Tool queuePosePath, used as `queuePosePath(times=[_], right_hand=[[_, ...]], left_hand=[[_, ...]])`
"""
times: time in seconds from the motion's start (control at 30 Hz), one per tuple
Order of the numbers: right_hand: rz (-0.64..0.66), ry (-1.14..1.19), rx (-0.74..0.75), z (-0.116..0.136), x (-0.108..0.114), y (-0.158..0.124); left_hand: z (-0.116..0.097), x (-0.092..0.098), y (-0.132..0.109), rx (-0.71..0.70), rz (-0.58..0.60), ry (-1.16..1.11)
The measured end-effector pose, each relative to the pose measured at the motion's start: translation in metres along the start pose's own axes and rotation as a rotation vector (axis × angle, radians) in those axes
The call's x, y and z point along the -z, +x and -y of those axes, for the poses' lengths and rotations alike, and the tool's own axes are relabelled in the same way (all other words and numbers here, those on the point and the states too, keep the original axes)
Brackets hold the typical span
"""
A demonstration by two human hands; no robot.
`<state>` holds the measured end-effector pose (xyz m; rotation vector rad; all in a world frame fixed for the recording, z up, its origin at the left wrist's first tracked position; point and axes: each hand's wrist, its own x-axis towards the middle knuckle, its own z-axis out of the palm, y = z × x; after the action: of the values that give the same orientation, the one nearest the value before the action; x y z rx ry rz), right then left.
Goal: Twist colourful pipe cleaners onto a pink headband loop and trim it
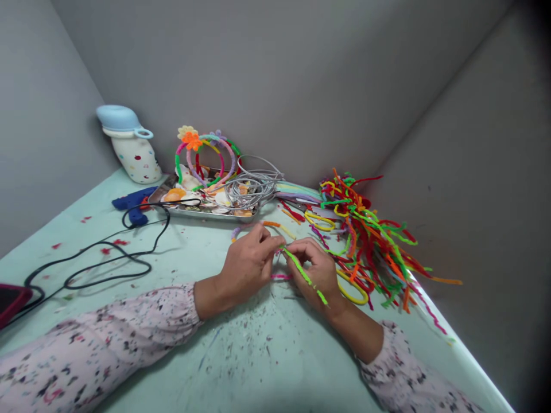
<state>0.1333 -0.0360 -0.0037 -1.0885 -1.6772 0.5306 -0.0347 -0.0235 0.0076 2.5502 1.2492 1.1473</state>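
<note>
My left hand point(252, 258) is closed in a pinch on a headband wrapped in coloured pipe cleaners, its orange stretch point(271, 223) curving out behind the fingers. My right hand point(317, 272) pinches a bright green pipe cleaner point(306, 276) close to the left fingertips, and its loose end hangs down across the hand. A pink stretch of pipe cleaner point(282, 277) shows between the hands. The spot where the green strand meets the headband is mostly covered by my fingers.
A metal tray point(206, 215) holds finished headbands point(206, 160), scraps and a coil of grey wire hoops point(253, 186). Left stand a blue glue gun point(135, 203), black cable point(148, 267), bottle point(133, 149) and red-edged phone point(12, 301). Right lie yellow-handled scissors point(319, 222) and a pipe-cleaner heap point(370, 235).
</note>
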Motion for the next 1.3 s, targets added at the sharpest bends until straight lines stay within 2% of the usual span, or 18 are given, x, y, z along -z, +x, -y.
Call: queuePosePath(times=[0.07,0.2,0.3,0.43,0.8,1.07,1.3], right_hand=[[-0.037,0.054,-0.053,-0.001,0.0,0.001],[-0.147,0.268,-0.289,-0.003,0.0,0.004],[-0.099,0.376,-0.403,-0.003,0.002,0.007],[0.043,0.353,-0.365,-0.001,0.003,0.008],[0.12,0.29,-0.401,0.005,0.004,0.007],[0.186,0.293,-0.447,0.006,0.004,0.007],[0.183,0.278,-0.409,0.008,0.004,0.005]], left_hand=[[0.0,-0.001,0.0,-0.004,-0.02,-0.023],[0.0,-0.001,0.0,-0.004,-0.047,-0.059],[-0.001,0.0,0.0,0.005,-0.046,-0.071],[-0.001,0.0,-0.001,0.008,-0.026,-0.078],[0.0,-0.001,-0.001,0.002,-0.029,-0.083],[-0.002,0.001,0.0,0.003,0.029,-0.028],[-0.001,0.001,0.0,0.001,0.046,0.011]])
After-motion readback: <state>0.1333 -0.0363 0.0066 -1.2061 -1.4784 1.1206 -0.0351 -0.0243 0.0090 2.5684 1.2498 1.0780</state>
